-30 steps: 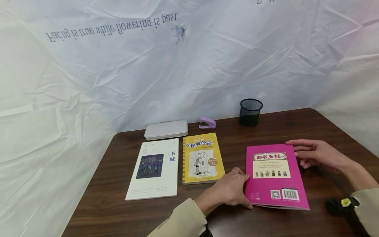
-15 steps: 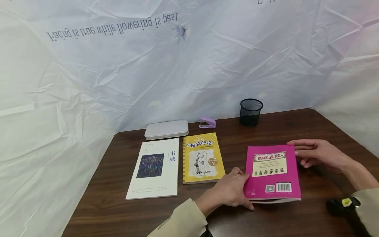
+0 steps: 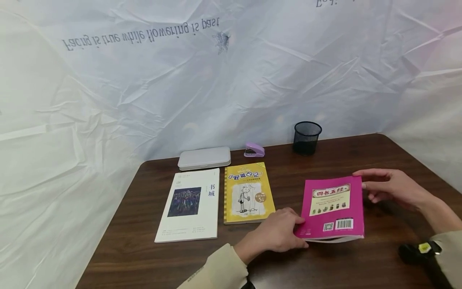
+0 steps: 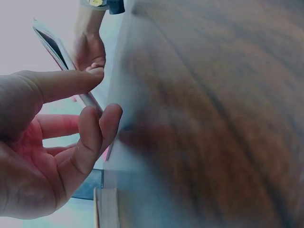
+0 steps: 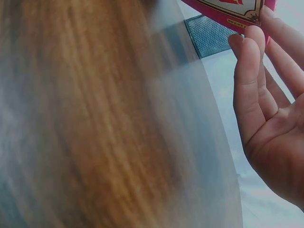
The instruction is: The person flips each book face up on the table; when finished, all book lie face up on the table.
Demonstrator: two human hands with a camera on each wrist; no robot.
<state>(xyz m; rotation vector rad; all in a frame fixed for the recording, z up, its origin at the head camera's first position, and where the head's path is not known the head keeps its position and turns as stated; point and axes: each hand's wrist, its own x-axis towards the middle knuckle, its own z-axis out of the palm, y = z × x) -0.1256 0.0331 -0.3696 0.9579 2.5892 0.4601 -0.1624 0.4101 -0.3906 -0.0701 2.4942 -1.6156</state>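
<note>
A pink paperback book (image 3: 332, 200) with a cream title panel and a barcode lies between both hands at the right of the table, its near edge raised and its pages slightly parted below the cover. My left hand (image 3: 278, 230) pinches its lower left edge. At the upper right corner, my right hand (image 3: 395, 188) grips the book with its fingertips. The left wrist view has the book edge-on, between the left thumb (image 4: 71, 88) and fingers. In the right wrist view, fingers (image 5: 249, 85) curl at the pink corner.
Left of the pink book lie a yellow book (image 3: 249, 200) and a white book (image 3: 207, 216) on the dark wooden table (image 3: 122, 241). Along the back stand a white flat case (image 3: 203, 157), a purple stapler (image 3: 254, 149) and a black mesh pen holder (image 3: 306, 138), before a white curtain (image 3: 252, 80).
The pink book's near edge has come up off the table, and the book now tilts and looks shorter. Both hands stay at their same places on it.
</note>
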